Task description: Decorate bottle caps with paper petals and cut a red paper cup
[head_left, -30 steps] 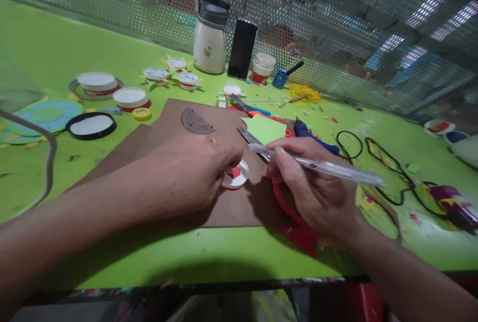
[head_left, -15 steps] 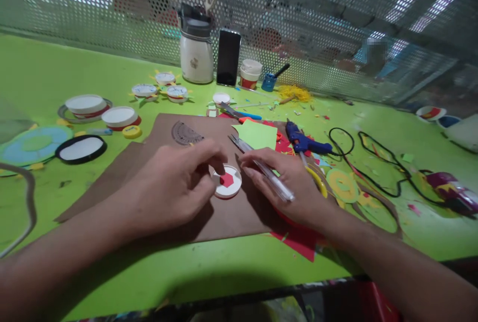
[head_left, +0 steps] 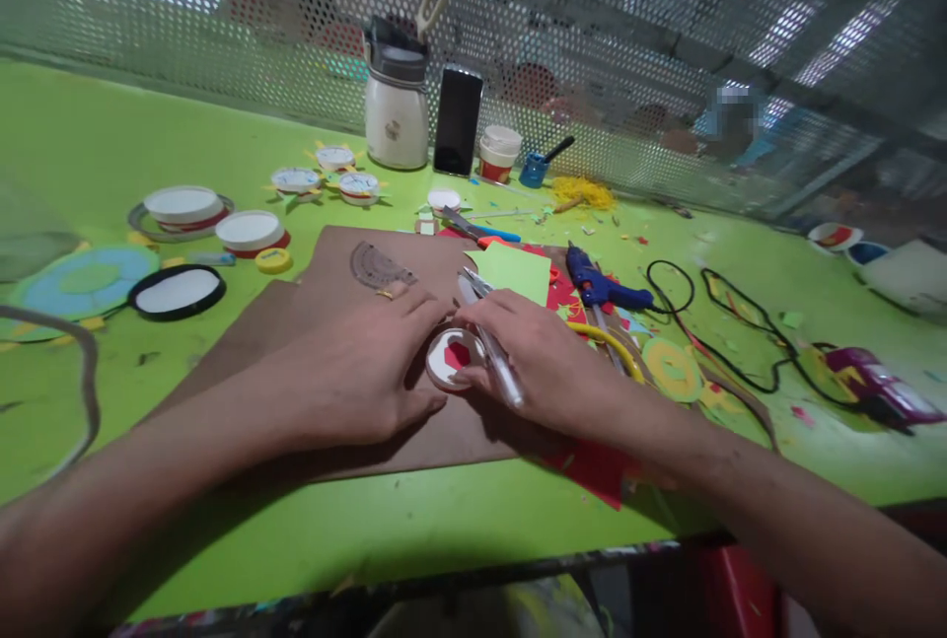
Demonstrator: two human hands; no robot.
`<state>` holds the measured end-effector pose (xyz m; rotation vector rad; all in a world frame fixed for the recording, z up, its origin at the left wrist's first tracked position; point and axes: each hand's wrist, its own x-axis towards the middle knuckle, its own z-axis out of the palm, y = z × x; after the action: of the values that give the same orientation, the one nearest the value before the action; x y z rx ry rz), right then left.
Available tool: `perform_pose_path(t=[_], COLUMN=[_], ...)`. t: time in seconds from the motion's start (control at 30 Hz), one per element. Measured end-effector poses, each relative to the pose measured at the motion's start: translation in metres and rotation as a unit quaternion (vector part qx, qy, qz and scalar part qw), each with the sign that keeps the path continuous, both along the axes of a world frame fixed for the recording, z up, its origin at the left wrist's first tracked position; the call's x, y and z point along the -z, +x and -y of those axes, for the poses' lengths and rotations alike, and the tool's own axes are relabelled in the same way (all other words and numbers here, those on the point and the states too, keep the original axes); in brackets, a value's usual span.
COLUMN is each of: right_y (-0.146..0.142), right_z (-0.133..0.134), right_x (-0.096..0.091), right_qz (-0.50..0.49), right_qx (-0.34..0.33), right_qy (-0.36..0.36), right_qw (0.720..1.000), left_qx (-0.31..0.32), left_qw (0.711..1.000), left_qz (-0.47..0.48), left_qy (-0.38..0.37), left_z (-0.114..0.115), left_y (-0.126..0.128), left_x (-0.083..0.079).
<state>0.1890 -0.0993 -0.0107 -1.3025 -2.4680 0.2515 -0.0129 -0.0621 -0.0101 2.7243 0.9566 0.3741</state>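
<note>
A small white round disc (head_left: 439, 358) with a red paper shape (head_left: 457, 354) at its middle lies on the brown board (head_left: 332, 263). My left hand (head_left: 370, 362) rests at the disc's left side, fingers stretched forward and thumb apart; whether it touches the rim I cannot tell. In my right hand (head_left: 544, 347) is a clear-handled tool (head_left: 504, 372) with a slim metal tip pointing away from me; its exact kind is unclear. The thumb of this hand reaches over the disc's right part, beside the red shape. Behind my left hand a clear protractor (head_left: 379, 266) lies flat.
Right of the board lie green paper (head_left: 510, 268), red paper scraps, a blue glue gun (head_left: 603, 283) with its black cord, and a yellow paper flower (head_left: 672, 370). White lids (head_left: 182, 204) stand left. A bottle (head_left: 398, 115), phone (head_left: 460, 120) and paint pot (head_left: 534, 169) line the back.
My left hand has drawn its fingertips off the red shape and flattened out beside the disc. My right hand, with the tool, has moved left onto the disc. The view has shifted slightly.
</note>
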Motion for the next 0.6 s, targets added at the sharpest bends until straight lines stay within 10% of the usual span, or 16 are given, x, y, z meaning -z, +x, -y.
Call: perform_pose_path(t=[0.6], right_y=[0.0018], right_z=[-0.0044], right_x=[0.0058], right_qz=[-0.05], right_qx=[0.013], right_qy=[0.007], right_qw=[0.999], left_qx=[-0.002], left_qw=[0.999], left_qz=[-0.015], left_qy=[-0.041], left_z=[-0.0062], left_y=[0.0045], left_x=[0.0077])
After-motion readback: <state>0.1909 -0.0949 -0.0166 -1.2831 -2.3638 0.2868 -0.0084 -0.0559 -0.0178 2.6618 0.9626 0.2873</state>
